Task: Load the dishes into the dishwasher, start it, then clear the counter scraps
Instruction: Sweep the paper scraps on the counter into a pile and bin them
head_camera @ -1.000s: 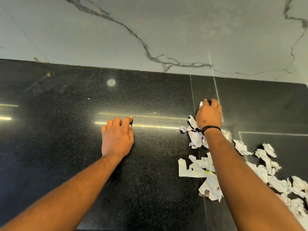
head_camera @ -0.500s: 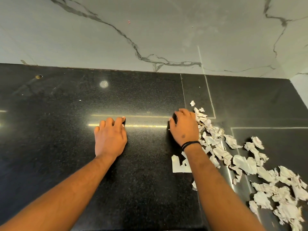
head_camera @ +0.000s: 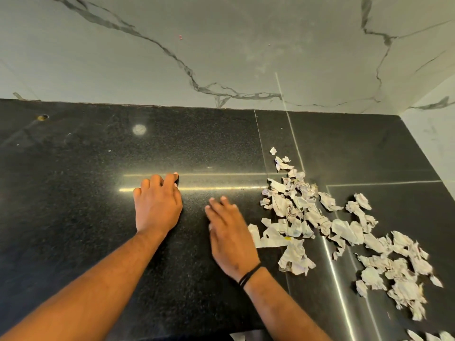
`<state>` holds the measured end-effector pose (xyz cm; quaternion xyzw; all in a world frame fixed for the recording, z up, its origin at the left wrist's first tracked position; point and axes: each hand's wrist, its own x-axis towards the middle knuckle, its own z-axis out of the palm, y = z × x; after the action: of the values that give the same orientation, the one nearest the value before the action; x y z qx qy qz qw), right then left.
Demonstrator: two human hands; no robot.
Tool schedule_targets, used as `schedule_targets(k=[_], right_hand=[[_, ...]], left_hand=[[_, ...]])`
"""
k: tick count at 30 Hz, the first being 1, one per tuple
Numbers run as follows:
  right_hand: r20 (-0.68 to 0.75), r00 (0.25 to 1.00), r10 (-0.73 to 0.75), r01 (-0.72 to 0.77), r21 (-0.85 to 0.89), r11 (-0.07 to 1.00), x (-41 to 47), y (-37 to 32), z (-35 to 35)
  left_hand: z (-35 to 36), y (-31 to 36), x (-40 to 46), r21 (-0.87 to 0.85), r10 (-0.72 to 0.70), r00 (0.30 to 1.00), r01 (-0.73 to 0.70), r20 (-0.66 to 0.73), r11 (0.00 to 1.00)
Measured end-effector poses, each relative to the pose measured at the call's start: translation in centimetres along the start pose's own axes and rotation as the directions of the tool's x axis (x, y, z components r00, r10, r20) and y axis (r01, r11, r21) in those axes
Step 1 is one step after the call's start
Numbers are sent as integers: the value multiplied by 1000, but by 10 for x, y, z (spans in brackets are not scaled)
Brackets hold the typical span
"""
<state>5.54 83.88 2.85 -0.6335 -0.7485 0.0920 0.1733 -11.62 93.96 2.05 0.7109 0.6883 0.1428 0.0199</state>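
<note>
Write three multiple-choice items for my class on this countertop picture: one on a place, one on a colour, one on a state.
1. Where do the crumpled white paper scraps lie?
A. left of both hands
B. right of both hands
C. between the hands

2. What colour is the speckled stone countertop?
A. black
B. white
C. red

3. How is the right hand?
A. a fist
B. gripping a cup
C. fingers straight

Key: 1 B, the scraps spread rightward beyond the right hand; 2 A, dark polished stone; 3 C, fingers extended over the stone, holding nothing visible.
</note>
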Motion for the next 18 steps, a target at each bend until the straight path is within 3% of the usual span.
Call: schedule_targets(k=[5,13,18], right_hand=[[86,996,30,-26,-47,999,-14,13,11],[-14,955,297,-298,-59,953,1,62,-15],[28,991,127,-128,20,992,-2,12,-8]], left_hand=[[-1,-1,0,-14,-1,1000,1,1,1000],[0,-2,0,-3,12,1000,-12,9,1000],[-1,-2,-1,-6,10,1000,-10,14,1000]])
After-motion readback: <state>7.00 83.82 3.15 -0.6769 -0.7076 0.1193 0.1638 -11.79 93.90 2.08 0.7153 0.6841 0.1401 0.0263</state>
